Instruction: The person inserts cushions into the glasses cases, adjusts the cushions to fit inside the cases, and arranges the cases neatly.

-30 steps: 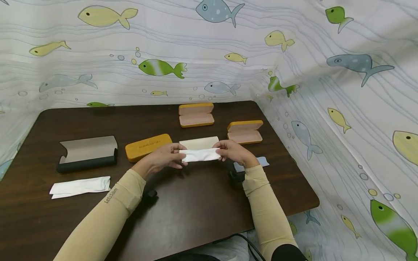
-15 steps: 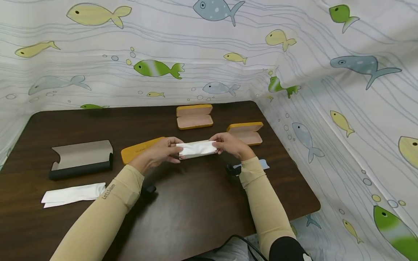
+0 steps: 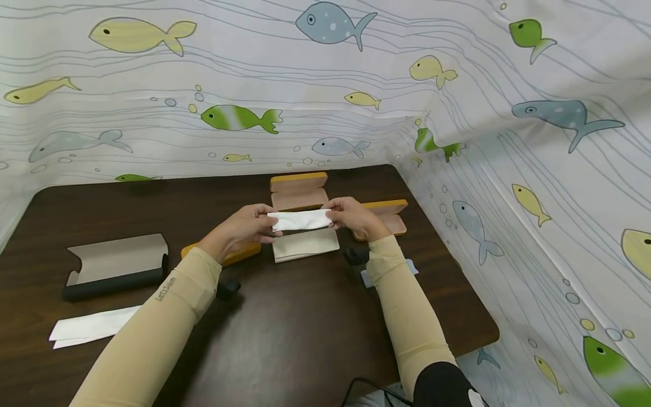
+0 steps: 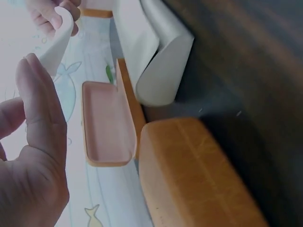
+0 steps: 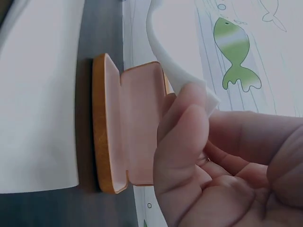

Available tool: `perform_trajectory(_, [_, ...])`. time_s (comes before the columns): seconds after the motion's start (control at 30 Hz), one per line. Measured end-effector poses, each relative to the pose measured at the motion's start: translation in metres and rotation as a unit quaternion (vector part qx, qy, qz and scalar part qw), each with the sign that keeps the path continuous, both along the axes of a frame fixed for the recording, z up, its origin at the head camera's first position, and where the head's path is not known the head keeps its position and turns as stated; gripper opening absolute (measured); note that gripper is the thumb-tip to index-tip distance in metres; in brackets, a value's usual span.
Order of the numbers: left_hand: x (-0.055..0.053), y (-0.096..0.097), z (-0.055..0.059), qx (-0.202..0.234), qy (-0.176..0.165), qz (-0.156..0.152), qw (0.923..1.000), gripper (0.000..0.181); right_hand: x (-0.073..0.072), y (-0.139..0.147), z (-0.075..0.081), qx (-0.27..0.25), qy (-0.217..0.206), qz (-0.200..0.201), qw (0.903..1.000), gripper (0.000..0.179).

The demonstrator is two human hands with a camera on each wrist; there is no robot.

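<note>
A narrow folded white cloth is stretched between my two hands in the head view. My left hand pinches one end between thumb and fingers, and my right hand pinches the other. Below and nearer to me, a folded cream sheet lies on the table, apart from the cloth; its rounded fold shows in the left wrist view. The cloth sags in a curve in the right wrist view, its corner at my right fingertips. A closed orange glasses case lies under my left hand.
Two open orange glasses cases with pink lining stand at the back. An open black case and another white cloth are at left. A light blue cloth is partly hidden by my right sleeve.
Both hands have carried the white cloth away from me, across the cream sheet to beyond it. The sheet, mostly covered half a second ago, now shows in full. The view has shifted slightly.
</note>
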State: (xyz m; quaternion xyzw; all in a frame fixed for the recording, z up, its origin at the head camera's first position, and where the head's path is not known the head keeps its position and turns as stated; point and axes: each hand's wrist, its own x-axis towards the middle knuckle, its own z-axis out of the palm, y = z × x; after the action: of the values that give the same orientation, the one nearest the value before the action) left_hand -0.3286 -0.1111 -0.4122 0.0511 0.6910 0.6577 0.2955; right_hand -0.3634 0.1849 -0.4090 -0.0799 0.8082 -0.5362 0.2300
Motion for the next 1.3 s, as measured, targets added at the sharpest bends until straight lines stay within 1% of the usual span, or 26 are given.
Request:
perform_trajectory(0.17, [-0.016, 0.000, 0.002, -0.008, -0.007, 0.010, 0.9999, 0.048, -0.017, -0.001, 0.002, 0.006, -0.008, -0.005, 0.9999, 0.042])
perform_trajectory(0.23, [-0.023, 0.000, 0.002, -0.011, -0.013, 0.011, 0.9998, 0.052, -0.023, -0.002, 0.002, 0.013, -0.005, -0.005, 0.9999, 0.042])
perform_trajectory(0.33, [-0.033, 0.000, 0.001, -0.014, -0.022, 0.017, 0.9995, 0.054, -0.033, -0.004, 0.002, 0.014, -0.007, -0.012, 0.9998, 0.036])
perform_trajectory(0.4, [-0.039, -0.001, 0.000, -0.017, -0.026, 0.023, 0.9992, 0.052, -0.039, -0.007, 0.001, 0.009, -0.014, -0.018, 0.9997, 0.031])
perform_trajectory(0.6, [-0.055, 0.001, -0.004, -0.028, -0.040, 0.042, 0.9979, 0.044, -0.055, -0.016, 0.002, -0.014, -0.046, -0.048, 0.9977, 0.032])
perform_trajectory(0.77, [-0.070, 0.006, -0.005, -0.036, -0.046, 0.047, 0.9972, 0.045, -0.066, -0.020, 0.006, -0.002, -0.058, -0.087, 0.9945, 0.031])
perform_trajectory(0.93, [-0.084, 0.012, -0.005, -0.038, -0.063, 0.067, 0.9950, 0.045, -0.078, -0.024, 0.006, 0.018, -0.054, -0.098, 0.9936, 0.029])
perform_trajectory(1.07, [-0.091, 0.014, -0.007, -0.047, -0.074, 0.081, 0.9929, 0.046, -0.084, -0.028, 0.003, 0.041, -0.049, -0.098, 0.9931, 0.030])
perform_trajectory(1.2, [-0.095, 0.013, -0.013, -0.068, -0.069, 0.076, 0.9924, 0.049, -0.088, -0.032, -0.002, 0.070, -0.042, -0.095, 0.9921, 0.031])
perform_trajectory(1.3, [-0.097, 0.012, -0.018, -0.079, -0.073, 0.075, 0.9914, 0.051, -0.090, -0.034, -0.008, 0.090, -0.035, -0.090, 0.9913, 0.032])
